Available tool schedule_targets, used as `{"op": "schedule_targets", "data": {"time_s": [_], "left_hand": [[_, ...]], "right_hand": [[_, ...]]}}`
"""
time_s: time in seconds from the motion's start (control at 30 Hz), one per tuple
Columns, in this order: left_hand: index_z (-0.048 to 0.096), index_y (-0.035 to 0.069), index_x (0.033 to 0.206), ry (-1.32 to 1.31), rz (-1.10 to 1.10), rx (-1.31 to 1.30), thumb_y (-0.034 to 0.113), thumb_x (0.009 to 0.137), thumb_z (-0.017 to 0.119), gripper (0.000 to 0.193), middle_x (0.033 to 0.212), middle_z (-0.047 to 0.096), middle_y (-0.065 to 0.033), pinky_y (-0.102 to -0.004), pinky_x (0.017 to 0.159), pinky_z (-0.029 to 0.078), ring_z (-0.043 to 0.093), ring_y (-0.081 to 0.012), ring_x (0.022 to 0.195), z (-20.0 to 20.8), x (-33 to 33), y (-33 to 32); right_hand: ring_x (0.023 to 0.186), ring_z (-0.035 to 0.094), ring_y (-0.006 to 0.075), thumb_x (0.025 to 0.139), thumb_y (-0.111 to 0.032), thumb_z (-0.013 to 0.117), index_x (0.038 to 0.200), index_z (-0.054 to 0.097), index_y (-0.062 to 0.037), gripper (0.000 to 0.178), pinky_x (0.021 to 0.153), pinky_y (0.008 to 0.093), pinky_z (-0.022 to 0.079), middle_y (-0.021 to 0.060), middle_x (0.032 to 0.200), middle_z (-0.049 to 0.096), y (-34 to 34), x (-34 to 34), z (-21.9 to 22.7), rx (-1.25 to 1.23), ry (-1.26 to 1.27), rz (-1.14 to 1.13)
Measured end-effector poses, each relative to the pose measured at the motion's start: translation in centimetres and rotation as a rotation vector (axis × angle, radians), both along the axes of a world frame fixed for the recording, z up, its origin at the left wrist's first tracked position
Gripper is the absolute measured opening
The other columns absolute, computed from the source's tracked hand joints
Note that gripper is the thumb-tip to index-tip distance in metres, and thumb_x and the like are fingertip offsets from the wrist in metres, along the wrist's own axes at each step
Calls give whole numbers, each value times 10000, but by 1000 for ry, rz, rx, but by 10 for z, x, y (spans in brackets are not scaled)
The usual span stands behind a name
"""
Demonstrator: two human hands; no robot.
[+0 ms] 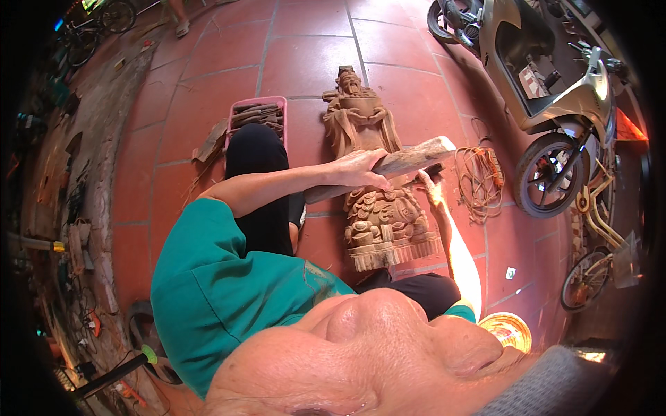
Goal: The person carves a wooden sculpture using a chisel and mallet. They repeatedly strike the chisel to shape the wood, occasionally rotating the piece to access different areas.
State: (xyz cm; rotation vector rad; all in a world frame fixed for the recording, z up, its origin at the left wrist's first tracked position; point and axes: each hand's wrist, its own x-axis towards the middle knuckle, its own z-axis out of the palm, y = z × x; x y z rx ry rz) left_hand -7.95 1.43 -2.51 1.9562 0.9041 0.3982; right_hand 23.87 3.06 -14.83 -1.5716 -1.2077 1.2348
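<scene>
A carved wooden statue [365,118] of a bearded, robed figure lies on its back on the tiled floor before me. Its head points away from me, and its broad carved base [392,239] is near my lap. My left hand [362,170] is closed round a rough wooden club [416,157], held slanting across the statue's middle. Beside the statue's right edge, under the club's pale end, my right hand [431,186] is closed with fingers and thumb together. A small dark piece shows by its fingertips, partly hidden by the club; its kind is unclear.
A pink basket [285,114] with several slim carving tools [257,116] sits beyond my left knee. Coiled orange cord [480,182] lies right of the statue. A motorbike [534,90] and a bicycle [590,274] stand at right. Wood scraps line the left side.
</scene>
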Motion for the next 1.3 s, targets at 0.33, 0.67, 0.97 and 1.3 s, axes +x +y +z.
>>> {"op": "schedule_targets", "data": {"time_s": [0.33,0.67,0.97,1.3], "left_hand": [[456,-101,1353,-66,-5,-110,476,833,727,823,1138,627,-259,-407,931,468,608,-308,1094,8,-6,-6],[497,-57,1297,-214,54,-290,411,856,724,682,872,616,-86,-281,582,497,601,-116,663,7,-4,-3],[533,1,1189,-335,146,-355,430,847,734,584,787,571,-28,-245,566,480,579,-83,648,11,-14,-5],[524,12,1169,-418,179,-411,409,848,744,556,776,554,-13,-235,558,478,582,-80,638,13,-16,-5]], "right_hand": [[826,696,182,923,-334,703,1115,624,-11,384,706,330,551,92,997,707,-22,-21,18,-24,8,63],[790,706,185,923,-262,683,1076,631,-4,304,719,325,564,88,936,720,-2,8,44,148,-303,104],[794,694,182,954,-186,613,1099,646,-2,236,724,316,557,99,943,708,23,9,285,988,-11,-238],[756,642,103,953,-200,698,1072,645,-33,211,672,269,522,26,869,683,22,-31,134,565,-244,122]]}}
